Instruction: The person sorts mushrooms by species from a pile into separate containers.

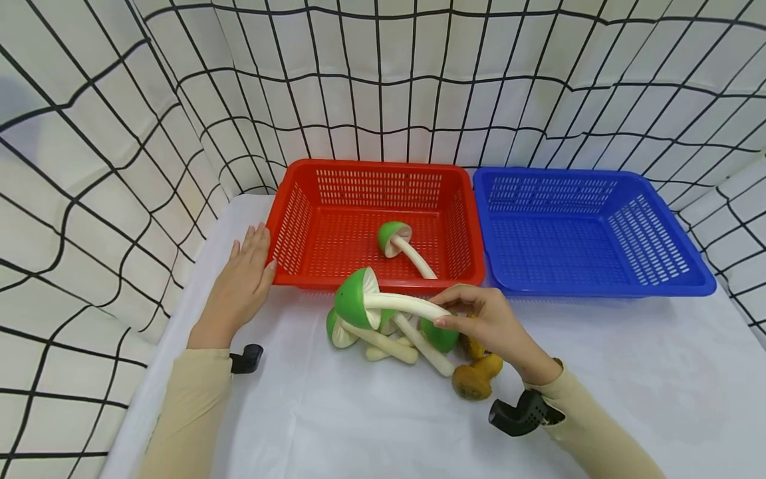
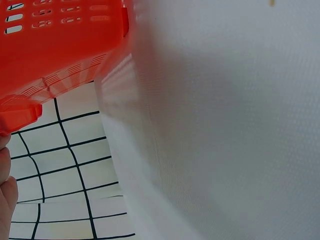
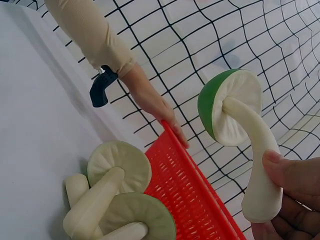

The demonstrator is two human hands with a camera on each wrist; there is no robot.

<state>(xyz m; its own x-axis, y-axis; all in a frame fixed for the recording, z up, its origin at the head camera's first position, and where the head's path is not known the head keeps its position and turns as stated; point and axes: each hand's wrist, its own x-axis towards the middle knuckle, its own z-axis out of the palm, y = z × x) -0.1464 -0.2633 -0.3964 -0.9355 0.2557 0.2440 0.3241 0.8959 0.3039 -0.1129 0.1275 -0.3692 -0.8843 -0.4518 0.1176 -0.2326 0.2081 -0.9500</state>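
Observation:
My right hand (image 1: 487, 322) pinches the stem end of a toy mushroom (image 1: 359, 298) with a green cap and white stem. In the head view it is above the pile, cap to the left; the right wrist view shows the thumb (image 3: 287, 167) across its stem. Against the left rim of the red basket (image 1: 374, 283) rests my left hand (image 1: 239, 283), fingers straight. Inside that basket lies another green mushroom (image 1: 413, 254). Below the held one is a pile of green-capped mushrooms (image 1: 383, 342), partly hidden, beside brown mushrooms (image 1: 473, 380).
A blue basket (image 1: 544, 233) stands right beside the red one, with nothing visible in it. A white cloth (image 1: 359, 426) covers the table. Black grid netting (image 1: 383, 83) over white sheeting rises behind and at both sides.

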